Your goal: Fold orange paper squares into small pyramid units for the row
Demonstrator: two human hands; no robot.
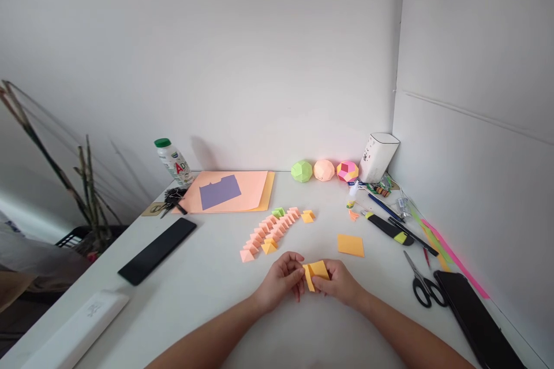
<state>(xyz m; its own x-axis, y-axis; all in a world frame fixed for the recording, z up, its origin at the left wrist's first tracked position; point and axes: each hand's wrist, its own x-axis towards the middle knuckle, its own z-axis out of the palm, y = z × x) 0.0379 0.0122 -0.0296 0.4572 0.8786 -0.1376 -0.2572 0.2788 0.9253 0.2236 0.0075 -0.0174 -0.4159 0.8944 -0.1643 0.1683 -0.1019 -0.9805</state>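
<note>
Between my two hands is a small yellow-orange paper [319, 270] with a folded flap along its left side. My right hand [341, 281] grips its right part, thumb on top. My left hand [283, 278] pinches the left edge at the fold with thumb and fingers. Just beyond lies a flat yellow-orange paper square [351, 245]. Rows of small folded peach paper units [272, 227] stand on the table, with a green folded unit [278, 213] and a yellow folded unit [269, 246] beside them. Another yellow folded unit [308, 217] sits apart.
Three paper balls [324, 170] line the wall beside a white container [379, 157]. Scissors [424, 283], a utility knife [388, 228] and a black phone [478, 320] lie right. Peach sheets [234, 190], a bottle [173, 162], a black slab [157, 251] and a white box [80, 331] are left.
</note>
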